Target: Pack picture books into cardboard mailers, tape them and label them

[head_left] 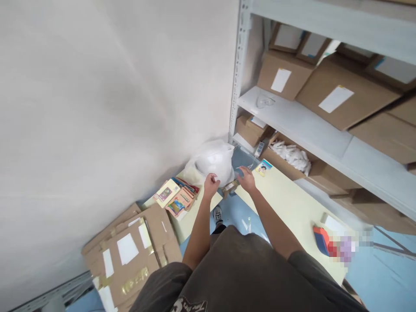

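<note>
The left hand [212, 186] is hovering, slightly parted, by a bag [212, 162]; the right hand [246, 178], grip unclear, near a booklet [263, 167].

To the left, a pile of picture cards [178, 197] is lying on one table [187, 225], with cardboard [149, 242] resting beside it, nearer the body. Ahead, beyond the pile, a plastic bag [214, 159] is sitting between the wall [113, 86] and the shelving [292, 117]. To the right, boxes [364, 104] are standing on that shelving, while a second table [292, 195] is running alongside, a single card [263, 167] lying toward its far end.
</note>
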`<act>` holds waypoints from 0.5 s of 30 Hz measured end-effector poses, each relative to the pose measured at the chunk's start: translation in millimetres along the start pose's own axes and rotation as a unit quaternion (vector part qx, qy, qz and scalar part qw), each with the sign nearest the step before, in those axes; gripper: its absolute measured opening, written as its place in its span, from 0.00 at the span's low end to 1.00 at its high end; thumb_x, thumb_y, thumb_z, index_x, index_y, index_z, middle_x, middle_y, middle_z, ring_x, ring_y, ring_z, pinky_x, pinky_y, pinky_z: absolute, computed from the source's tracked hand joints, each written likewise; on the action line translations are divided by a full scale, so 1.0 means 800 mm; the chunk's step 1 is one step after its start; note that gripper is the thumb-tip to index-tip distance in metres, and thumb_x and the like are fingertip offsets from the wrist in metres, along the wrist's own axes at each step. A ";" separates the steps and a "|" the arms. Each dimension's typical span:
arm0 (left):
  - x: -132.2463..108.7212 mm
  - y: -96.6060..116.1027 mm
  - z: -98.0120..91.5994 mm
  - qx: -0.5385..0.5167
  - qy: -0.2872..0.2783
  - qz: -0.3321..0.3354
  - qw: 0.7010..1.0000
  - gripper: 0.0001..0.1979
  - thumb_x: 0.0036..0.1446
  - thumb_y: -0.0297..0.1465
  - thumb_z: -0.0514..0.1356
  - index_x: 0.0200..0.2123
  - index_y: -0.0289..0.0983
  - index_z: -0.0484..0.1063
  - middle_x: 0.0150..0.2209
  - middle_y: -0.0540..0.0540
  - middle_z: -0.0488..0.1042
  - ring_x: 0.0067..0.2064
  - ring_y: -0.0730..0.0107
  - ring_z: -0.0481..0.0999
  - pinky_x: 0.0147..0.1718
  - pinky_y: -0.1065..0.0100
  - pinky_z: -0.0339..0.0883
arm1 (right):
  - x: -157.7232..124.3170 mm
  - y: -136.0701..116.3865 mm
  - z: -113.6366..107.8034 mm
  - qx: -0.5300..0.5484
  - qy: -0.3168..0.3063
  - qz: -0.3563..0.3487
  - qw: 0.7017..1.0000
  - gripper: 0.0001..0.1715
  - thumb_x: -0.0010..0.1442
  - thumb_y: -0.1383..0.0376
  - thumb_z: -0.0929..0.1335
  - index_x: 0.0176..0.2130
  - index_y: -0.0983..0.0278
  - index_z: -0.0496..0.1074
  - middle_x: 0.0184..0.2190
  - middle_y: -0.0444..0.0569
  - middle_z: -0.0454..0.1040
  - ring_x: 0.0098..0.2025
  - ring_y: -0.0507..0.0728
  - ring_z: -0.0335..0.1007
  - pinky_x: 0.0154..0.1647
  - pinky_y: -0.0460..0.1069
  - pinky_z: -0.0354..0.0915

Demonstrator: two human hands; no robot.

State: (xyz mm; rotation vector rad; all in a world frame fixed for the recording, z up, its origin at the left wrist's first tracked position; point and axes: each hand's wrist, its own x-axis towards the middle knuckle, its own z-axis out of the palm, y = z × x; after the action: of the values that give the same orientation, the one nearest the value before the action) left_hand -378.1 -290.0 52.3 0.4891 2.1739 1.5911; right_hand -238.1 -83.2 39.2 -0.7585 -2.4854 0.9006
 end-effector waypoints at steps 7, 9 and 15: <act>0.072 -0.076 -0.060 0.079 0.003 -0.112 0.991 0.16 0.58 0.29 0.61 0.50 0.39 0.78 0.31 0.50 0.75 0.34 0.64 0.77 0.43 0.63 0.71 | 0.074 -0.046 0.129 0.033 -0.094 0.005 0.995 0.32 0.65 0.61 0.67 0.66 0.64 0.72 0.69 0.59 0.70 0.72 0.65 0.64 0.76 0.64 0.58; 0.091 -0.095 -0.059 0.087 0.010 -0.125 0.988 0.20 0.59 0.30 0.63 0.55 0.37 0.78 0.46 0.41 0.81 0.43 0.59 0.81 0.50 0.58 0.74 | 0.087 -0.045 0.159 0.040 -0.126 0.012 0.991 0.34 0.65 0.61 0.66 0.68 0.64 0.71 0.71 0.58 0.68 0.74 0.65 0.62 0.77 0.64 0.57; 0.169 -0.137 -0.072 0.151 0.032 -0.072 0.985 0.30 0.63 0.34 0.64 0.68 0.38 0.69 0.70 0.34 0.68 0.70 0.47 0.69 0.68 0.50 0.65 | 0.151 -0.016 0.213 0.023 -0.179 0.017 0.984 0.39 0.64 0.62 0.67 0.72 0.63 0.66 0.76 0.57 0.59 0.78 0.66 0.53 0.78 0.65 0.54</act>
State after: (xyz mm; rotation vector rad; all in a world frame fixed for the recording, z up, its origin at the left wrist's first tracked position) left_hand -528.6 -301.3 -52.4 0.3623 2.4541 1.2241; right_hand -424.9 -97.9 -54.0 -0.6760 -2.7518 1.1929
